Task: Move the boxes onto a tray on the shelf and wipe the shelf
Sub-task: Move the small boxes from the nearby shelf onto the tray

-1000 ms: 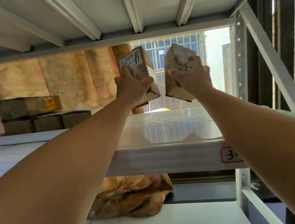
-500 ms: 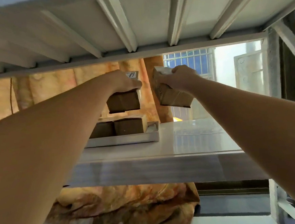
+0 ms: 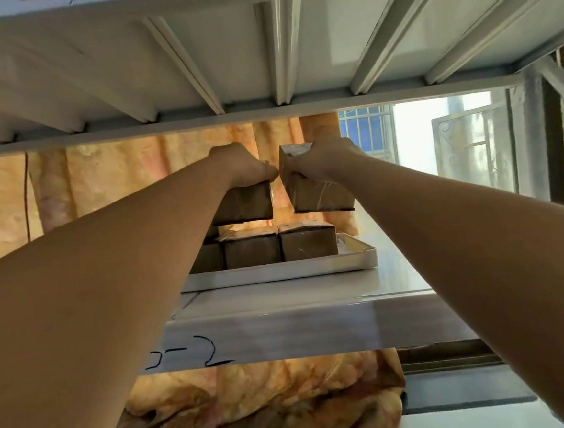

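My left hand (image 3: 241,164) grips a brown cardboard box (image 3: 244,205) from above. My right hand (image 3: 323,158) grips a second brown box (image 3: 319,194), tilted slightly. Both boxes hang side by side, nearly touching, a little above the white tray (image 3: 278,272) on the white shelf (image 3: 283,332). On the tray stand more brown boxes in a row (image 3: 278,248), directly beneath the two held ones. My left forearm hides the tray's left part.
The ribbed underside of the upper shelf (image 3: 262,63) hangs close above my hands. An orange curtain (image 3: 119,179) covers the back, with crumpled cloth (image 3: 272,403) under the shelf. A barred window (image 3: 368,132) and the rack's metal upright (image 3: 534,140) are at the right.
Both hands carried their boxes leftward and lower, over the tray. The view turned left, so the tray and its boxes now sit in the middle. The right box stands more upright.
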Tool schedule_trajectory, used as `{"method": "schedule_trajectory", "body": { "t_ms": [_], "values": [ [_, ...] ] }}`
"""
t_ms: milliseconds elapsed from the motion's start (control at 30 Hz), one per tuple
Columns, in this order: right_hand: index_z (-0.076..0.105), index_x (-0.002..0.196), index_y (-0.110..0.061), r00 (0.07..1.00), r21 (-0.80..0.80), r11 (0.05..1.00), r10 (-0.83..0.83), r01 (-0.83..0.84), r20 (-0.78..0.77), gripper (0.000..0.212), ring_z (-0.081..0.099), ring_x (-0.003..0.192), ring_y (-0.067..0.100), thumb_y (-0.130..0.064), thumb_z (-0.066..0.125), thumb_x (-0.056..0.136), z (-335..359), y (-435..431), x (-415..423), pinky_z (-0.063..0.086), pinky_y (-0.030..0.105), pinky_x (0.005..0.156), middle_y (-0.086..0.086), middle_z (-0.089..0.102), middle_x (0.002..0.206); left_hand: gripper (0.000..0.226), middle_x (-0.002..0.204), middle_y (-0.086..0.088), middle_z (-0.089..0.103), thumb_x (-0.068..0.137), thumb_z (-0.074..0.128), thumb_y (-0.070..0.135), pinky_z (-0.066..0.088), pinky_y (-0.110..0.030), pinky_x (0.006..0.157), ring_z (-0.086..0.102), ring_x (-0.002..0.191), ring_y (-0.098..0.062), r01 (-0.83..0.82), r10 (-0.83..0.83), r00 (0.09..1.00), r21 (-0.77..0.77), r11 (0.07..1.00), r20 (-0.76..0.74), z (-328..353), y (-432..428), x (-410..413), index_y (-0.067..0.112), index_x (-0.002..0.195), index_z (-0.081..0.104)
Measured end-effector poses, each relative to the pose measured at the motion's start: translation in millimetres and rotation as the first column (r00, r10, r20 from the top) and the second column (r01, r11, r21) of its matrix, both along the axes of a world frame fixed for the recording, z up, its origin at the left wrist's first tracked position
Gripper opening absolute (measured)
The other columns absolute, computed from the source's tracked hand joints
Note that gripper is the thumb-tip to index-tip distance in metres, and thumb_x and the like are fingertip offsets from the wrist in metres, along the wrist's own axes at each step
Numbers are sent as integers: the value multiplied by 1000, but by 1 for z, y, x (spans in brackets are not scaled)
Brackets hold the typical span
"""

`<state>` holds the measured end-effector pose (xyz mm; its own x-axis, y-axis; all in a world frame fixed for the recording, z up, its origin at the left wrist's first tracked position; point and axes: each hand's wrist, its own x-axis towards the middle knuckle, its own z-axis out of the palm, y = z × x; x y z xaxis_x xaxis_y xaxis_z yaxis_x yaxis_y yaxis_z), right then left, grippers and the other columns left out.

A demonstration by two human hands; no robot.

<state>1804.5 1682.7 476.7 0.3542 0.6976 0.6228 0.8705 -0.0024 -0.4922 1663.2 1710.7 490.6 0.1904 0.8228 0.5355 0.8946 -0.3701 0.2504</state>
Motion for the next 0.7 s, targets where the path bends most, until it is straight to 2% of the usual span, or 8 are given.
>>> {"method": "schedule_trajectory", "body": {
  "t_ms": [100,233,300,367,467,533,600,700],
  "values": [
    [58,119,-14,1000,-27,1000,-6,6,-7,72,55,92,25,-65,63,67,-2,4,-3,44,32,69,9,60,112,81,131,-18,51,82,51,64,39,-32,82,50,118,-33,8,-8,999,-5,1000,-40,-4,4,6,2,132,45],
    [56,97,-17,999,-35,999,29,-30,-28,47,53,73,17,-57,64,74,-4,9,-1,43,29,65,0,55,80,75,130,-17,53,84,51,60,40,-32,92,50,119,-32,-3,2,997,-10,1000,-80,-12,13,13,3,132,45],
    [55,91,-17,998,-33,999,38,-40,-41,40,50,67,14,-53,64,75,-4,14,1,44,29,64,-1,51,73,75,130,-17,53,84,49,60,40,-33,94,49,120,-33,-24,22,996,-17,1000,-91,-14,18,15,2,132,46],
    [58,90,-17,997,-34,998,49,-51,-54,40,55,71,16,-53,64,73,-3,20,3,47,30,66,0,54,75,74,130,-19,53,84,49,59,42,-34,89,49,119,-34,-46,44,995,-16,999,-92,-16,24,15,2,132,47],
    [57,80,-18,996,-43,997,60,-63,-68,38,60,77,20,-54,63,73,-1,28,6,47,30,66,1,55,74,59,125,-18,56,89,49,49,39,-31,75,55,109,-31,-47,48,995,16,999,-85,-16,31,12,2,125,52],
    [53,73,-19,996,-55,997,46,-50,-75,39,60,77,20,-57,62,72,-1,32,7,47,30,65,1,55,74,57,123,-17,58,91,48,49,37,-30,73,56,107,-30,-48,50,995,20,999,-83,-14,32,6,2,123,53],
    [56,80,-18,996,-64,998,23,-29,-87,43,59,78,21,-60,62,69,-1,35,6,48,30,66,2,56,78,58,123,-17,58,92,46,50,37,-30,73,56,107,-31,-65,67,994,24,998,-91,-12,34,-3,1,123,54],
    [61,100,-17,992,-114,993,29,-44,-126,61,62,85,25,-62,62,59,-2,36,2,53,35,76,7,61,99,60,118,-19,60,93,41,52,36,-30,71,56,95,-30,-94,95,993,16,995,-67,-12,37,-18,-1,116,56]
  ]
}}
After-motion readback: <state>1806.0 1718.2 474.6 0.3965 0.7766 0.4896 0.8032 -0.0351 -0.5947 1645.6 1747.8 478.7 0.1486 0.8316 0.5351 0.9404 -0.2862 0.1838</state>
